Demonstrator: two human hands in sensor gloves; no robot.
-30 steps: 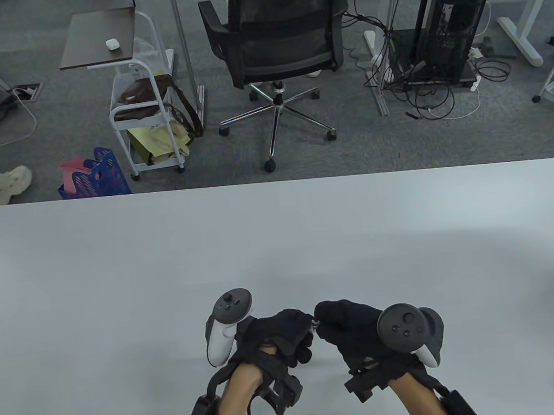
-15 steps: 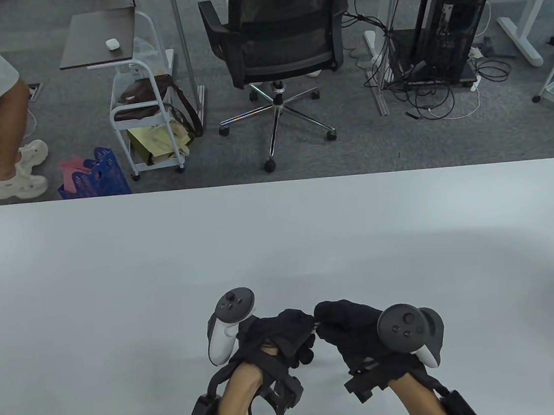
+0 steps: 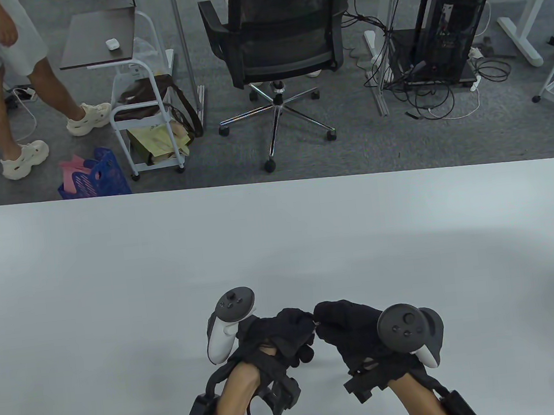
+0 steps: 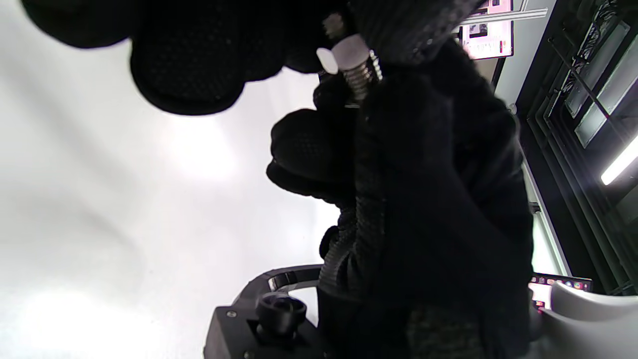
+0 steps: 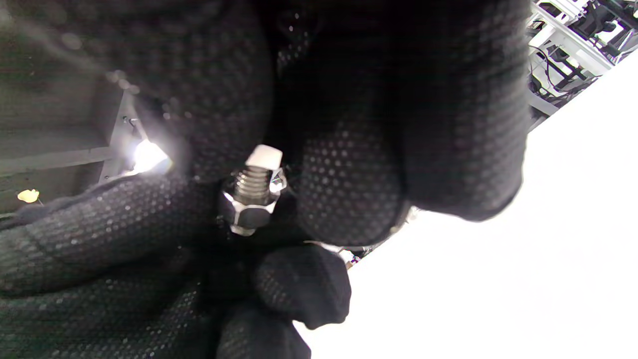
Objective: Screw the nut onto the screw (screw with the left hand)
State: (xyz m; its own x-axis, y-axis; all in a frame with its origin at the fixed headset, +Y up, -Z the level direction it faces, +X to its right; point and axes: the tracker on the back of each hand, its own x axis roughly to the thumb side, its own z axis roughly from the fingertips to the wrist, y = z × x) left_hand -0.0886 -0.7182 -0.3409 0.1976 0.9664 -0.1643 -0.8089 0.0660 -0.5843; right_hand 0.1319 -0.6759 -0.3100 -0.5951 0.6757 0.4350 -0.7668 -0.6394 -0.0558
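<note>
Since the earlier frames, the walking person in grey shorts and cream shoes (image 3: 21, 76) is crossing further along the far-left floor; both hands are staying together at the near centre of the table, the left tracker lifting only slightly.

Table view: black-gloved left hand (image 3: 278, 336) and black-gloved right hand (image 3: 354, 330) are meeting fingertip to fingertip above the pale grey table (image 3: 117, 283). Black mesh office chair (image 3: 278, 34) is standing on the far floor.

Left wrist view: silver threaded metal screw (image 4: 356, 75) is showing between dark fingers (image 4: 189, 65) at the top, its thread partly covered by glove fabric.

Right wrist view: the screw (image 5: 256, 174) is passing through the silver hexagonal metal nut (image 5: 249, 212), its pale end projecting beyond the nut. Fingers of both gloves are closing around the pair; which hand is gripping which part cannot be told.
</note>
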